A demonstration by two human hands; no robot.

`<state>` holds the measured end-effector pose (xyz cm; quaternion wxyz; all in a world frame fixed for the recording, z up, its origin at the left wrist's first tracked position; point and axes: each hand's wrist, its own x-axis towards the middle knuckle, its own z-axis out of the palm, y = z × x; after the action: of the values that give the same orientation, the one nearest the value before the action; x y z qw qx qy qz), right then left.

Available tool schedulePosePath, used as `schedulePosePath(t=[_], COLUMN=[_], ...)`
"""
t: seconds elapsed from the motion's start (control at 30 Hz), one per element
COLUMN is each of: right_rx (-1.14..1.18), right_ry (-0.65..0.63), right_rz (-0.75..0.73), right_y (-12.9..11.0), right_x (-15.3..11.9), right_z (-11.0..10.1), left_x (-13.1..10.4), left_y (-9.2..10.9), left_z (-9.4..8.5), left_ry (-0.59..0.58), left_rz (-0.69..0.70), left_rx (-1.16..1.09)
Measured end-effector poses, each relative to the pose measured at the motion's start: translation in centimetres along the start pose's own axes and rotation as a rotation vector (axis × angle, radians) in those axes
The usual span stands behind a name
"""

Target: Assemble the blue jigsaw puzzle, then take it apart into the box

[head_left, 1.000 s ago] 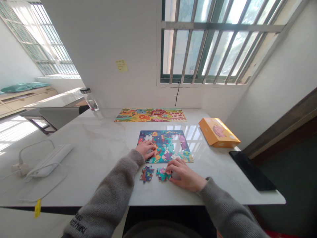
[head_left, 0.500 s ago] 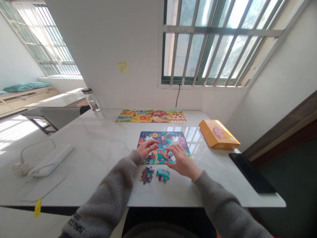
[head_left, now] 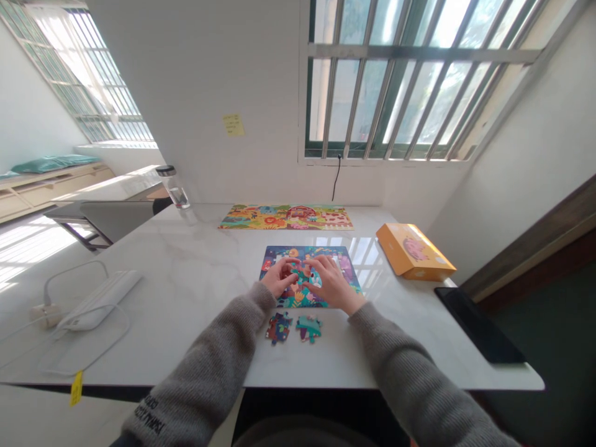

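Observation:
Both hands hover over the jigsaw puzzle (head_left: 347, 251), a mostly filled blue, sea-themed picture on the table. My left hand (head_left: 280, 277) comes in from the left, thumb and fingers curled round the edge of a small puzzle piece (head_left: 300, 274). Facing it, my right hand (head_left: 331, 282) has its thumb and bent fingers at the piece's other side. My fingers partly cover the piece and the middle of the picture. Two loose pieces lie in front of the puzzle: a dark blue and red-brown piece (head_left: 279, 328) and a teal piece (head_left: 309, 328).
A long farm-animal puzzle (head_left: 286, 217) lies along the wall. An orange box (head_left: 416, 251) and a black tablet-like slab (head_left: 479, 325) are on the right. At left are a white power strip (head_left: 100, 301) with cables and a glass bottle (head_left: 174, 186).
My right hand has moved left and slightly away from me, closer to my left hand. The fingers of both hands have drawn in. The loose pieces stay put.

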<state>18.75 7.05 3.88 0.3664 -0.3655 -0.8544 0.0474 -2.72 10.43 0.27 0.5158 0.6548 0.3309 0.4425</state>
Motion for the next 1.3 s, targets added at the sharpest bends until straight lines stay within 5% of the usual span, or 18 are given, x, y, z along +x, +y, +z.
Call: schedulePosePath(t=[0.17, 0.53, 0.83, 1.3], right_rx=[0.157, 0.201, 0.363, 0.312], right_ry=[0.076, 0.069, 0.027, -0.065], right_rz=[0.133, 0.055, 0.164, 0.107], right_y=[0.6, 0.0, 0.2, 1.7], right_x=[-1.5, -1.6, -1.7, -1.9], right_z=[0.4, -0.3, -0.5, -2.0], left_x=[-0.3, -0.4, -0.6, -0.8], left_y=[0.8, 1.1, 1.6, 1.2], left_z=[0.8, 1.3, 0.8, 1.1], left_ry=[0.020, -0.020, -0.008, -0.035], left_rz=[-0.008, -0.087, 0.158, 0.182], left_rx=[0.001, -0.067, 0.301, 0.348])
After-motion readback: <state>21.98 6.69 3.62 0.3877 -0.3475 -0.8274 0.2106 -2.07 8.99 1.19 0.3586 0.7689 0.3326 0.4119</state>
